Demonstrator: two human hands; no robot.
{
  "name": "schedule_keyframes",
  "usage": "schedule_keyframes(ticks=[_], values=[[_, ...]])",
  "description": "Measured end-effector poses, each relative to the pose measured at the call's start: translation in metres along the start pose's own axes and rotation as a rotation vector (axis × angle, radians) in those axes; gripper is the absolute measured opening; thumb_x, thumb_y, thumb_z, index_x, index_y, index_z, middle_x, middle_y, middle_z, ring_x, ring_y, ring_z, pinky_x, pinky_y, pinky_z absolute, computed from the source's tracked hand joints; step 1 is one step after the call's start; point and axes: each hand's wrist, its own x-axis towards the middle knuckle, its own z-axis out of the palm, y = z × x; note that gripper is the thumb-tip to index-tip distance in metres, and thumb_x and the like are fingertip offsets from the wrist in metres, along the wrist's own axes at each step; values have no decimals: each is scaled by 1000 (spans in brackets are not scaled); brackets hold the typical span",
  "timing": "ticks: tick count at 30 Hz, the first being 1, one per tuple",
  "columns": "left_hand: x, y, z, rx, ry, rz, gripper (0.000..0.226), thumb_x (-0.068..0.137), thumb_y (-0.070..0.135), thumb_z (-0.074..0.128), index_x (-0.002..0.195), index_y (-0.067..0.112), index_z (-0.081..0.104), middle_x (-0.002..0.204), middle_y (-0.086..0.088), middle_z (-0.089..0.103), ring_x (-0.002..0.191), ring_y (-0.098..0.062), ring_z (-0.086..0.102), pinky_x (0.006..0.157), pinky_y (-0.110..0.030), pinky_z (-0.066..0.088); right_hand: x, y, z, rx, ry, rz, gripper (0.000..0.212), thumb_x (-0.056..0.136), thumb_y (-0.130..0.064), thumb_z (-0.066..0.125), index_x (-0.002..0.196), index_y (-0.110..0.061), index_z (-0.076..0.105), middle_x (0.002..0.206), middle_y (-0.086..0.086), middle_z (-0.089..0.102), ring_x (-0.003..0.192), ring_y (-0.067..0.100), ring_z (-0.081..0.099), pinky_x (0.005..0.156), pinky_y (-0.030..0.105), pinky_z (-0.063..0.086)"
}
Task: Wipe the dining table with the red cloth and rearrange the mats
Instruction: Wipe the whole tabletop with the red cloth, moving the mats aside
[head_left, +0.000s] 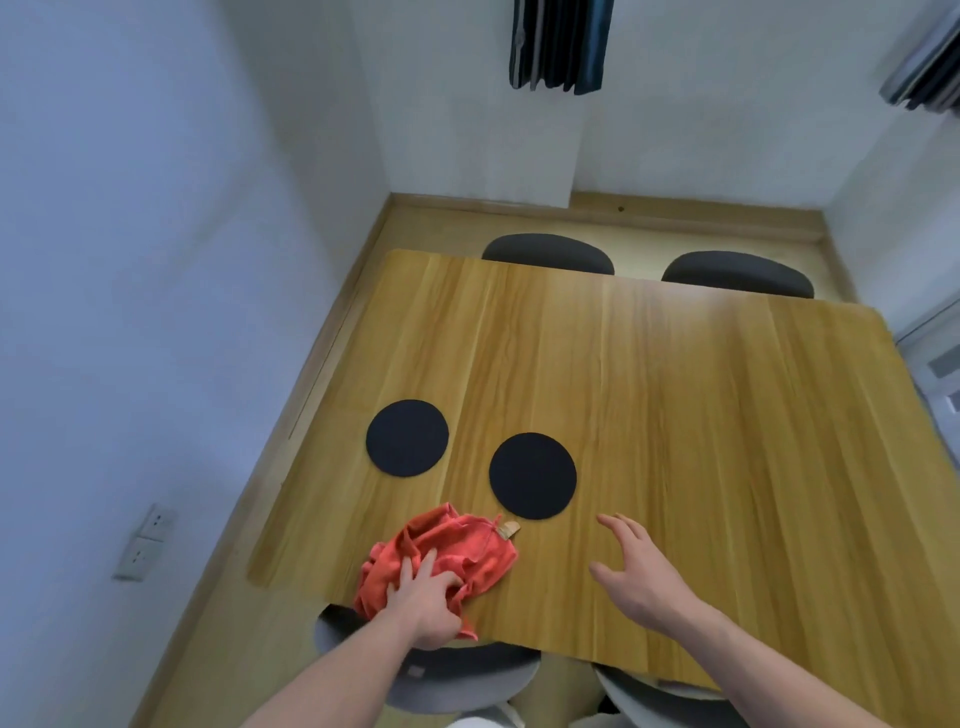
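The crumpled red cloth (457, 545) lies at the near left edge of the wooden dining table (701, 415). My left hand (423, 603) lies on top of the cloth with its fingers spread over the folds. Beyond the cloth sit two round black mats: one mat (407, 437) toward the left edge, the other mat (533, 476) just to its right and nearer. My right hand (634, 571) hovers over bare wood right of the cloth, fingers spread and relaxed, holding nothing.
Two dark chairs (548, 253) (737, 273) stand at the far side of the table, and two grey chairs (457, 675) (670, 701) are tucked under the near edge. White walls close in on the left and behind.
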Motion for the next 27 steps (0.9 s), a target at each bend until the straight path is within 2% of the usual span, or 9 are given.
schedule_keyframes(ticks=[4, 6, 9, 11, 15, 18, 22, 24, 27], values=[[10, -35, -15, -17, 48, -41, 61, 93, 58, 40, 151, 39, 37, 172, -2, 2, 156, -42, -2, 126, -58, 5, -10, -1, 2, 1, 38, 20, 69, 101, -36, 57, 160, -31, 20, 168, -11, 10, 111, 17, 63, 68, 14, 48], [26, -68, -22, -29, 80, -76, 72, 83, 68, 30, 146, 37, 42, 169, -4, 16, 156, -38, 10, 127, -55, 10, -15, 2, 3, 0, 41, 41, 69, 101, -35, 57, 160, -30, 21, 168, -11, 10, 101, 12, 63, 63, 13, 46], [49, -122, -37, -57, 126, -180, 68, 81, 57, 41, 140, 25, 50, 158, -6, 38, 148, -32, 35, 125, -46, 20, -24, 9, 4, -3, 63, 52, 69, 101, -35, 57, 160, -29, 22, 168, -11, 10, 109, 13, 61, 67, 13, 48], [41, -140, -56, -106, 168, -213, 62, 81, 48, 45, 136, 21, 56, 151, -8, 48, 138, -32, 47, 120, -42, 30, -30, 14, 6, -7, 80, 56, 69, 101, -35, 57, 160, -29, 23, 168, -10, 11, 120, 7, 50, 82, 16, 44], [57, -170, -61, -167, 179, -212, 61, 75, 37, 56, 130, 13, 67, 144, -12, 58, 137, -30, 49, 118, -37, 36, -39, 24, 11, -8, 95, 66, 69, 99, -37, 59, 159, -31, 24, 167, -10, 12, 132, 9, 46, 93, 22, 49], [52, -157, -52, -237, 147, -220, 68, 62, 44, 47, 119, 12, 69, 131, -8, 62, 125, -30, 57, 112, -43, 43, -44, 26, 17, -10, 83, 63, 69, 100, -35, 59, 159, -29, 24, 168, -8, 12, 148, 15, 33, 115, 32, 40], [-16, -83, -54, -549, 27, -100, 32, 77, 13, 51, 96, 0, 72, 95, -14, 76, 86, -29, 77, 78, -37, 63, -47, 21, 22, 1, 61, 67, 70, 99, -34, 62, 159, -30, 25, 168, -8, 13, 151, 15, 27, 119, 35, 31], [-26, -62, -46, -677, -7, -73, 27, 76, 2, 51, 90, -3, 74, 94, -22, 74, 76, -32, 77, 73, -42, 64, -48, 18, 24, 10, 56, 52, 70, 99, -33, 61, 159, -31, 25, 168, -7, 13, 152, 16, 26, 120, 35, 29], [-34, -33, -36, -760, -18, -29, 20, 80, -1, 57, 89, -1, 75, 99, -25, 70, 81, -42, 74, 76, -52, 63, -51, 16, 25, 23, 62, 28, 69, 99, -32, 60, 158, -31, 25, 168, -6, 13, 151, 16, 26, 120, 33, 29]])
